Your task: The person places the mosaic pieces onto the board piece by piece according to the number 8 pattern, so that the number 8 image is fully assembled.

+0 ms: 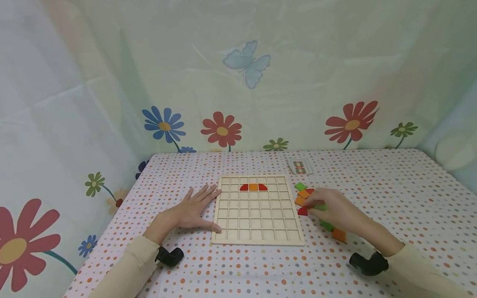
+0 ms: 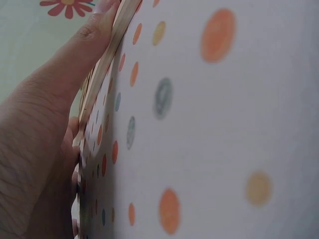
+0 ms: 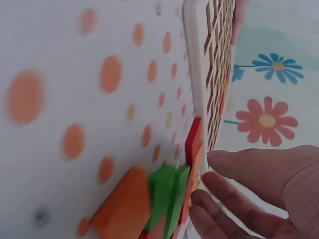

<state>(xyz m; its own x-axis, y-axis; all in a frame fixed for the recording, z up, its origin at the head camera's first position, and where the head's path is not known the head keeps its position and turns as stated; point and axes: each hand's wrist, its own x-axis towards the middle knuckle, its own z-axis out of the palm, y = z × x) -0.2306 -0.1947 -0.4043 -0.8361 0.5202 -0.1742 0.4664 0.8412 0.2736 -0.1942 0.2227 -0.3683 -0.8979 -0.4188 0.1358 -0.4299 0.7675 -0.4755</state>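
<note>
A wooden grid board (image 1: 244,234) lies in front of me, with an orange square tile (image 1: 253,187) between two red rounded tiles (image 1: 263,187) in an upper row. My left hand (image 1: 191,211) rests at the board's left edge, fingers spread and fingertips on the rim. Right of the board, my right hand (image 1: 335,209) reaches over a loose pile of tiles and partly hides it. In the right wrist view its thumb and fingers stand slightly apart, close to a red tile (image 3: 193,142), with nothing visible between them. Green tiles (image 3: 162,186) and an orange tile (image 3: 124,204) lie beside it.
A small printed card (image 1: 299,166) with a coloured pattern lies behind the board on the right. The table wears a dotted cloth (image 1: 231,273). A flowered backdrop (image 1: 179,74) rises behind and at the sides. Each wrist carries a black camera (image 1: 369,264).
</note>
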